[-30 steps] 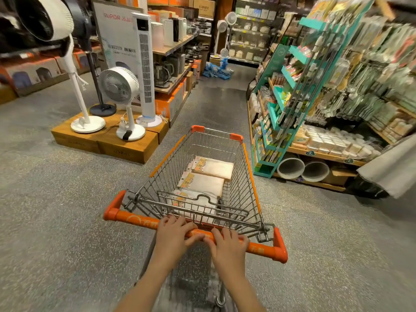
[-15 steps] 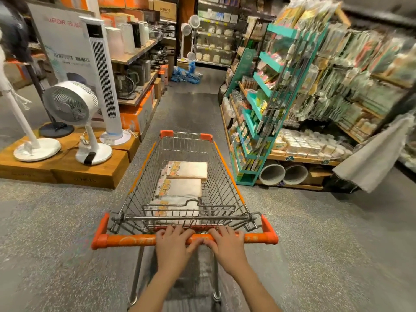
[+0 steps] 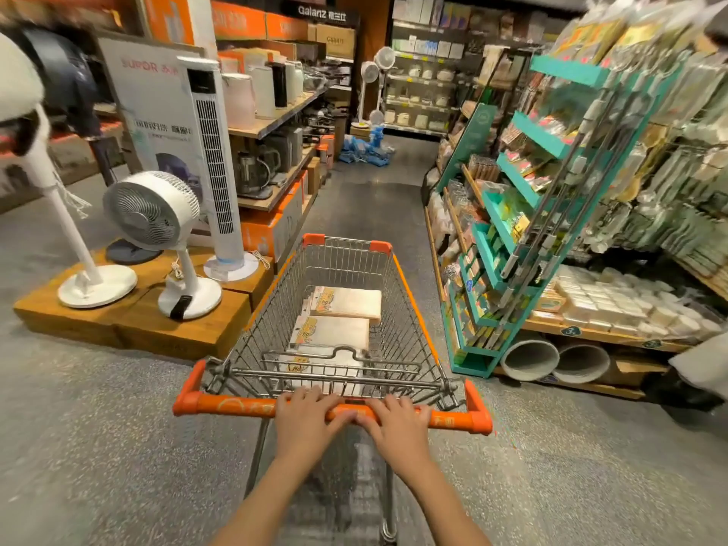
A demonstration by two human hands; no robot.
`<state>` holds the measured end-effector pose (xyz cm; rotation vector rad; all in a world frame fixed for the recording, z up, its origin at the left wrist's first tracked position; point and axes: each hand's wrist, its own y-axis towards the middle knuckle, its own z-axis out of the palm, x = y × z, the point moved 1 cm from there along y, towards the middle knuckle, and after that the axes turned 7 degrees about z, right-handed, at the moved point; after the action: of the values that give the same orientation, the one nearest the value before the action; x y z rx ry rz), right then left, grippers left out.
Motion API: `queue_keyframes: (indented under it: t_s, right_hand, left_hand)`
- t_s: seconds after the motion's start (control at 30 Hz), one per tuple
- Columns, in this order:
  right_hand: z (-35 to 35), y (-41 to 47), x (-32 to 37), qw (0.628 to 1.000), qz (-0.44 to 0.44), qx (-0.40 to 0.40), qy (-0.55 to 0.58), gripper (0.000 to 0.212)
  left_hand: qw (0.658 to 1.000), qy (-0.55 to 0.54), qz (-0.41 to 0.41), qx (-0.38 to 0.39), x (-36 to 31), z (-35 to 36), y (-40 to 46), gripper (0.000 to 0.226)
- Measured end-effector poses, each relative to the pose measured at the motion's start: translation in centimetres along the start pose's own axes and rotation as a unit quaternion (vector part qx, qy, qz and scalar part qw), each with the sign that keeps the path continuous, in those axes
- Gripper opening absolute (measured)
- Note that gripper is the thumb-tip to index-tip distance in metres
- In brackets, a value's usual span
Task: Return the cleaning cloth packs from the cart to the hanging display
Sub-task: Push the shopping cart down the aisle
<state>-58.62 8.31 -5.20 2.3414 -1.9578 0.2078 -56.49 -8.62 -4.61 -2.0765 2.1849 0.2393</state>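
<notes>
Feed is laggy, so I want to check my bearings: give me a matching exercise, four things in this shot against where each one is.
Things:
1. cleaning cloth packs
2. both hands, left hand and right hand
3. tower fan
4. teal rack

Places:
A. right of the cart
B. on the orange handle
C. on the wooden platform at left
D. flat in the cart basket

Pairs: 1-D, 2-B, 3-C, 4-A

Warm, dim indoor light; blurred, fisheye-bent edges, sharper centre
</notes>
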Motion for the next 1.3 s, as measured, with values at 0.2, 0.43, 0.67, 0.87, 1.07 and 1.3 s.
queue_keyframes:
  t_s: [0.2, 0.43, 0.67, 0.87, 1.07, 1.3]
  right_hand:
    - [-0.8, 10.9, 0.4, 0.999, -0.019, -0.042, -0.005, 0.036]
    - [-0.9, 22.8, 1.3, 1.000, -0.020, 0.012, -0.004, 0.045]
    - [-0.6, 35.0, 2.6, 0.999, -0.022, -0.028, -0.016, 0.047]
    - [-1.0, 44.9, 4.5, 0.988, -0.024, -0.151, -0.038, 0.023]
    - [-0.9, 55.4, 6.0, 0.984, -0.010, -0.179, -0.014, 0.024]
    - [-1.4, 66.1, 6.9, 0.992, 0.003, -0.124, -0.016, 0.029]
  left_hand:
    - [0.999, -0.028, -0.021, 0.038, 2.7, 0.0, 11.0, 0.058]
    - [0.999, -0.028, -0.011, 0.033, 6.7, -0.3, 22.5, 0.061]
    - [0.999, -0.027, -0.007, 0.017, 10.8, -0.4, 34.3, 0.058]
    - [0.999, -0.041, 0.005, 0.020, 14.6, -0.9, 44.3, 0.063]
    - [0.999, -0.034, 0.022, 0.036, 18.4, -1.6, 54.4, 0.061]
    - [0.999, -0.036, 0.023, 0.033, 21.4, -2.1, 65.0, 0.055]
